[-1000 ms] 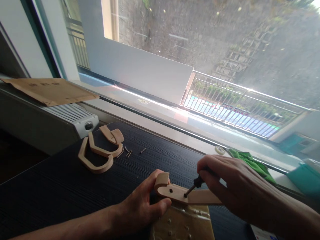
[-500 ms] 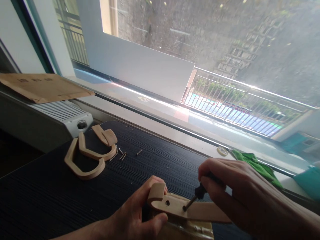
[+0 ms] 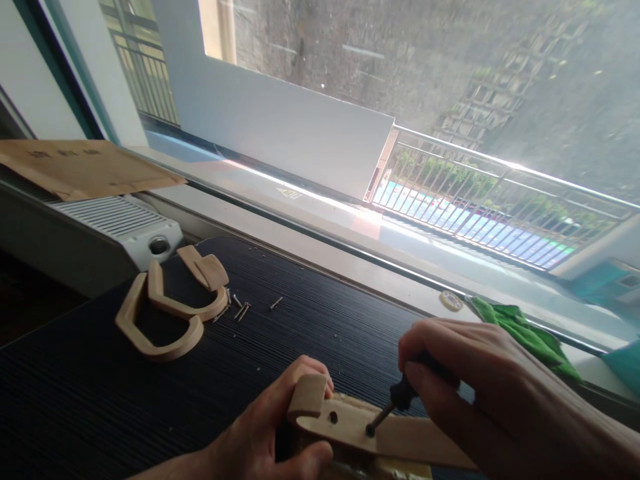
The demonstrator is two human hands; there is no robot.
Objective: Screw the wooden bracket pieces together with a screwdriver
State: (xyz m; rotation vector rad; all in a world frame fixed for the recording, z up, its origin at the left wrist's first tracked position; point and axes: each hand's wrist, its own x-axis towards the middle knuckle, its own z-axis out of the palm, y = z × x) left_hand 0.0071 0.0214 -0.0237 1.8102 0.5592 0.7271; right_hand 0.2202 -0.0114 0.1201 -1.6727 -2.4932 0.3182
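1. The wooden hook (image 3: 350, 428) lies between the two hands, on top of a yellowish block (image 3: 413, 471); its long axis runs across the view, slanting slightly down from the curled end at left to the straight end at right.
2. The left hand (image 3: 267, 427) wraps the curled end, thumb on the near side and fingers behind; whether it also presses on the block is hard to tell.
3. The right hand (image 3: 473, 380) has thumb and fingers closed around the handle of a screwdriver (image 3: 399, 396), above the straight end.
4. The screwdriver's shaft slopes down and leftward from that grip, crossing the hook's axis at a slant, not upright; its tip meets a dark spot (image 3: 370, 431) in the wood. Whether a screw head sits there is too small to tell.
5. A second hole (image 3: 333, 417) lies left of the tip, nearer the left hand.
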